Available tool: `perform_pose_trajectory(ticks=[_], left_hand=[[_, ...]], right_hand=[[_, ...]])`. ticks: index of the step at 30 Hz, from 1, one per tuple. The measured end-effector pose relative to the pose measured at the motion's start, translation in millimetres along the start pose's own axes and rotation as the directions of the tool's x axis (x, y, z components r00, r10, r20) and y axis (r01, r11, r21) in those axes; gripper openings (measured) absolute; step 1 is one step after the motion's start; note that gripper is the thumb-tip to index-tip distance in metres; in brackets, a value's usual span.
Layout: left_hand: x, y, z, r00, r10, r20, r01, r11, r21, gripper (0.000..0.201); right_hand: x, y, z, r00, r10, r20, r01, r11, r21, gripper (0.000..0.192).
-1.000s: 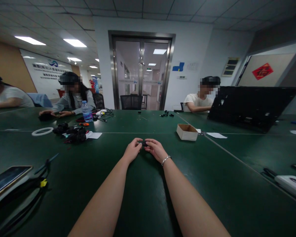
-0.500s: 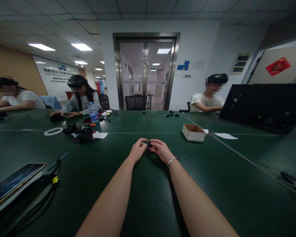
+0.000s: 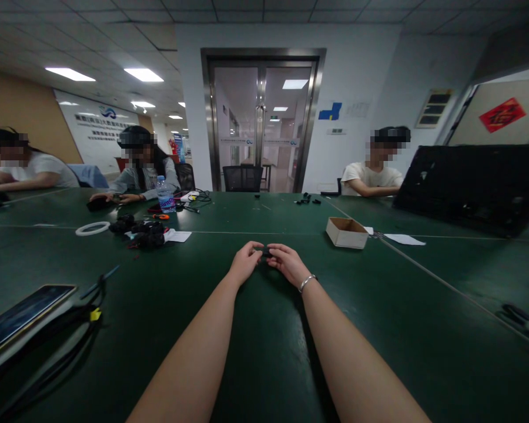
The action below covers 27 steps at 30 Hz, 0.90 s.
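Observation:
Both of my hands meet over the middle of the green table (image 3: 264, 352). Between their fingertips is a small black object (image 3: 265, 253), mostly covered, so its kind cannot be made out. My left hand (image 3: 245, 262) pinches it from the left with thumb and fingers. From the other side, my right hand (image 3: 287, 264) grips it with its fingers curled inward; a silver bracelet (image 3: 307, 283) circles that wrist. A small open cardboard box (image 3: 347, 239) stands beyond my right hand.
At left lie a phone (image 3: 26, 311), looped black cables (image 3: 81, 343), a white ring (image 3: 92, 228) and a black tangle of gear (image 3: 145, 235). Farther back stand a water bottle (image 3: 166, 197) and small black pieces (image 3: 307, 198). A large black screen (image 3: 471, 188) is at right. Several people sit around the table.
The view has tipped slightly, so most things sit a little higher in the picture. My hands stay together on the small black object, with only slight finger shifts.

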<state>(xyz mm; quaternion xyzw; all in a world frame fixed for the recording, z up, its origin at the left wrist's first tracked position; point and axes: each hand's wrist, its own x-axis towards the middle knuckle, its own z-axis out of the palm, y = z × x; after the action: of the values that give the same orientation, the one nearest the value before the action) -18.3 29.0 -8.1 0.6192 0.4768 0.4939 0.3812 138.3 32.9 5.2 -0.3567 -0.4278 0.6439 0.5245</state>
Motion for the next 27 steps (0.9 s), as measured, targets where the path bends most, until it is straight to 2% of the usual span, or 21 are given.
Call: perform_pose_trajectory(ticks=[10, 17, 22, 27], left_hand=[[0.3, 3.4, -0.1, 1.0, -0.01, 0.004, 0.01, 1.0, -0.027, 0.023], [2.8, -4.3, 0.3, 1.0, 0.01, 0.009, -0.01, 1.0, 0.028, 0.034], [3.2, -5.0, -0.2, 0.999, -0.001, -0.032, 0.002, 1.0, 0.014, 0.03], [0.1, 0.4, 0.1, 1.0, -0.004, -0.012, 0.004, 1.0, 0.006, 0.026]], right_hand=[[-2.5, -2.3, 1.9, 1.0, 0.001, -0.009, 0.0, 1.0, 0.004, 0.013], [-0.3, -0.3, -0.3, 1.0, -0.006, 0.003, 0.006, 1.0, 0.01, 0.011], [-2.1, -2.0, 0.0, 1.0, 0.002, -0.003, -0.002, 1.0, 0.008, 0.012], [-2.4, -2.8, 0.7, 1.0, 0.006, 0.003, -0.006, 1.0, 0.0, 0.013]])
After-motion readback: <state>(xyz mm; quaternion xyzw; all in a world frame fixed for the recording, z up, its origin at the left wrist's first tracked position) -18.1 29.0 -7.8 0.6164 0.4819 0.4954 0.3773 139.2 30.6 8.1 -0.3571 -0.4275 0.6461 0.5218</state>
